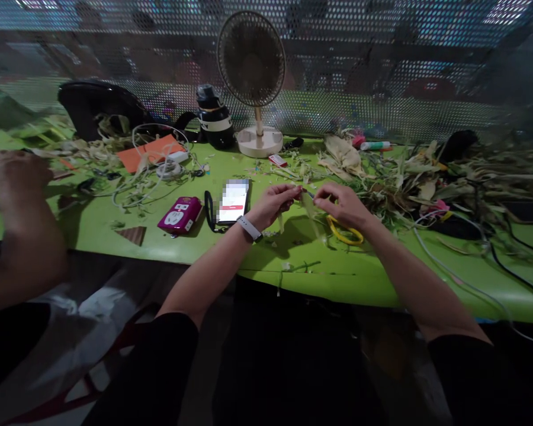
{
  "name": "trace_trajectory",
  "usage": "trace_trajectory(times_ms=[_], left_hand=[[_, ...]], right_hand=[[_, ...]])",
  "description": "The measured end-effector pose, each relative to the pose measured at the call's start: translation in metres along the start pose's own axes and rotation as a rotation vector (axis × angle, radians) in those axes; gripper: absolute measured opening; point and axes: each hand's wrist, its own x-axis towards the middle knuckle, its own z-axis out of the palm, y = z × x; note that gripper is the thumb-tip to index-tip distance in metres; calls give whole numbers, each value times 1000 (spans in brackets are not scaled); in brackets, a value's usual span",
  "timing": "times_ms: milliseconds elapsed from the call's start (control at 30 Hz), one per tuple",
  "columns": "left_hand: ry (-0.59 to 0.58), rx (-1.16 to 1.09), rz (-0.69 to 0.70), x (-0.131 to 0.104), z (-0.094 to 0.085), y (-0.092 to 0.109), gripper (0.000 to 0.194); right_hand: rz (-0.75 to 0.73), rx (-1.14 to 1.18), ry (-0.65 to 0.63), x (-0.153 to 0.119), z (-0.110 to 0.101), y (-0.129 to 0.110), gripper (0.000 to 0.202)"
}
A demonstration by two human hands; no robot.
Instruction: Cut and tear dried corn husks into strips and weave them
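Observation:
Over the green table [231,251], my left hand [279,202], with a watch at the wrist, is closed in a pinch on a pale plant strip [313,219] that hangs down between the hands. Close on its right, my right hand [340,204] has its fingers bent together around something small and dark that I cannot make out. A yellow ring-shaped band [345,234] lies below my right hand. Left of my left wrist is a lit phone [234,201] with a black strap.
A fan [258,142] and black bottle [217,121] stand at the back. A purple power box [180,215] lies left of the phone. Dried plant heaps [395,177] and cables cover the right side. At far left is another person's arm [26,219].

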Motion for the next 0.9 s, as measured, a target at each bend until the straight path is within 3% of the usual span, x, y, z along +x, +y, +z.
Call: trace_trajectory(times_ms=[67, 200, 333, 533, 900], left_hand=[[-8, -39, -49, 0, 1, 0, 18], [-10, -96, -79, 1, 2, -2, 15], [-33, -69, -39, 0, 3, -2, 18], [-61, 18, 63, 2, -1, -4, 24], [-113, 106, 41, 0, -3, -3, 33]], right_hand=[[25, 59, 119, 3, 4, 4, 10], [137, 267, 3, 7, 13, 12, 22], [174, 359, 9, 7, 19, 18, 28], [133, 297, 18, 5, 16, 16, 26], [172, 311, 169, 7, 7, 11, 23]])
